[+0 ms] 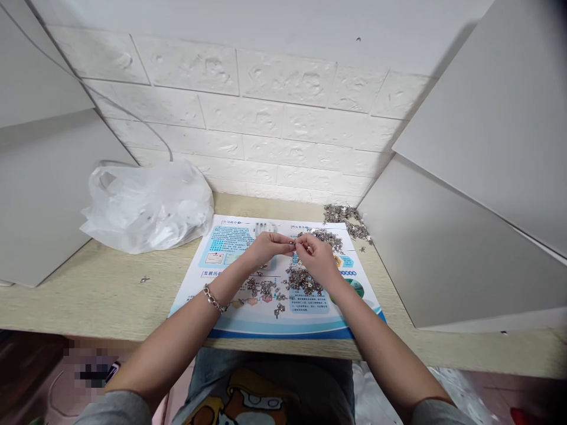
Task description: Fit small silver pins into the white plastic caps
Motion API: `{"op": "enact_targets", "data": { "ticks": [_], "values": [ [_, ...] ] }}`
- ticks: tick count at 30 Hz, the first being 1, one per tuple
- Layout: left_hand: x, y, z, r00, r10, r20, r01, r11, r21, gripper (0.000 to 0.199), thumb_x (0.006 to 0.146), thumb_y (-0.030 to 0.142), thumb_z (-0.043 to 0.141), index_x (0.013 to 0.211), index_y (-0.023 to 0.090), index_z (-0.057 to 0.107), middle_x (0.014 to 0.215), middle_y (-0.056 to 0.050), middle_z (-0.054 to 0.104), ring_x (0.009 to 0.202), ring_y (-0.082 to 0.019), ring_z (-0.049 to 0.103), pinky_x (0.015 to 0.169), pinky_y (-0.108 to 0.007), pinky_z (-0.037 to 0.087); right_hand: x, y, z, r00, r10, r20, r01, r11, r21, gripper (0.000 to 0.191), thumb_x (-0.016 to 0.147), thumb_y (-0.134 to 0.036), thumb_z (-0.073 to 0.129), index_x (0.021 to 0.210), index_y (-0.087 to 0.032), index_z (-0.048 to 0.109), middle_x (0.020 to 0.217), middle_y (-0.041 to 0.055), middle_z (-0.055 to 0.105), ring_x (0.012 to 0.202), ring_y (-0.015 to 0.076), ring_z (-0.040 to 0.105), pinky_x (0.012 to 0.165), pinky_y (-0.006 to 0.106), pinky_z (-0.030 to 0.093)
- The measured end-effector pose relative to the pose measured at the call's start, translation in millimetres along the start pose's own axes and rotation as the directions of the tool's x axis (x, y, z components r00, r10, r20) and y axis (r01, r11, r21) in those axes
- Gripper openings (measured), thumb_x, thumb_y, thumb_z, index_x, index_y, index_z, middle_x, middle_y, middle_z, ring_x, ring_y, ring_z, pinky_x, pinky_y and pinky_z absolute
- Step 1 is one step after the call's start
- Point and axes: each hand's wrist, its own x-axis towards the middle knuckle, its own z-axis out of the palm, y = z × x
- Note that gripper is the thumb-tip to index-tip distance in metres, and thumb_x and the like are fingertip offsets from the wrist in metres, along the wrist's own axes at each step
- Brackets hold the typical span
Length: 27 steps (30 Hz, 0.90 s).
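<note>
My left hand point(269, 248) and my right hand point(315, 255) meet fingertip to fingertip above a printed poster point(274, 327). Both pinch a tiny metal piece point(293, 242) between them; its shape is too small to make out. Under and beside my right hand lies a heap of small silvery metal pieces point(303, 282), with another heap point(330, 241) just behind it. Smaller clusters point(267, 288) rest on the poster nearer to me, below my left hand. A chain bracelet point(214, 298) circles my left wrist.
A white plastic bag point(150, 206) sits at the table's back left. More metal pieces point(343, 215) are piled by the wall at the back right. One loose piece point(144, 279) lies on the wooden table point(101, 295). Pale panels point(469, 248) stand on both sides.
</note>
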Motion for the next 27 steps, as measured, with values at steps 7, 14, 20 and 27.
{"op": "enact_targets", "data": {
  "ticks": [7, 14, 20, 27],
  "values": [
    [0.6, -0.4, -1.4, 1.000, -0.013, 0.020, 0.013, 1.000, 0.023, 0.022, 0.066, 0.027, 0.067, 0.081, 0.010, 0.068, 0.079, -0.010, 0.067, 0.078, -0.017, 0.062, 0.082, -0.032, 0.045, -1.7, -1.2, 0.2, 0.997, -0.075, -0.035, 0.073, 0.995, -0.066, 0.012, 0.076, -0.027, 0.044, 0.074, -0.019, 0.053, 0.061, -0.0023, 0.052, 0.052, 0.0095, 0.043, 0.049, 0.021, 0.030],
    [2.3, 0.2, -0.6, 0.997, -0.072, -0.002, 0.072, 0.996, -0.053, 0.012, 0.067, 0.022, 0.066, 0.076, 0.014, 0.068, 0.078, -0.007, 0.066, 0.072, -0.011, 0.060, 0.083, -0.029, 0.044, 1.0, 4.3, 1.4, 0.999, -0.028, -0.030, 0.027, 0.999, -0.036, 0.013, 0.077, -0.028, 0.044, 0.073, -0.019, 0.052, 0.058, -0.0031, 0.050, 0.050, 0.0091, 0.041, 0.048, 0.021, 0.029],
    [0.1, 4.9, 0.2, 0.997, -0.063, -0.035, 0.064, 0.997, 0.044, 0.012, 0.067, 0.022, 0.065, 0.076, 0.013, 0.068, 0.077, -0.006, 0.066, 0.069, -0.011, 0.059, 0.077, -0.027, 0.044, 0.8, 3.7, 0.9, 0.998, -0.058, -0.003, 0.057, 0.993, -0.100, 0.013, 0.077, -0.029, 0.043, 0.073, -0.019, 0.051, 0.058, -0.0028, 0.050, 0.051, 0.0098, 0.042, 0.049, 0.021, 0.028],
    [-2.8, 7.6, 1.5, 0.999, -0.046, 0.010, 0.045, 0.994, 0.097, 0.010, 0.070, 0.022, 0.062, 0.072, 0.013, 0.066, 0.069, -0.003, 0.064, 0.064, -0.010, 0.057, 0.073, -0.025, 0.043, -1.8, 2.0, 3.4, 0.998, -0.055, -0.002, 0.055, 0.995, -0.078, 0.015, 0.080, -0.032, 0.041, 0.080, -0.020, 0.050, 0.056, -0.0034, 0.049, 0.047, 0.0096, 0.040, 0.045, 0.021, 0.025]
  ]
}}
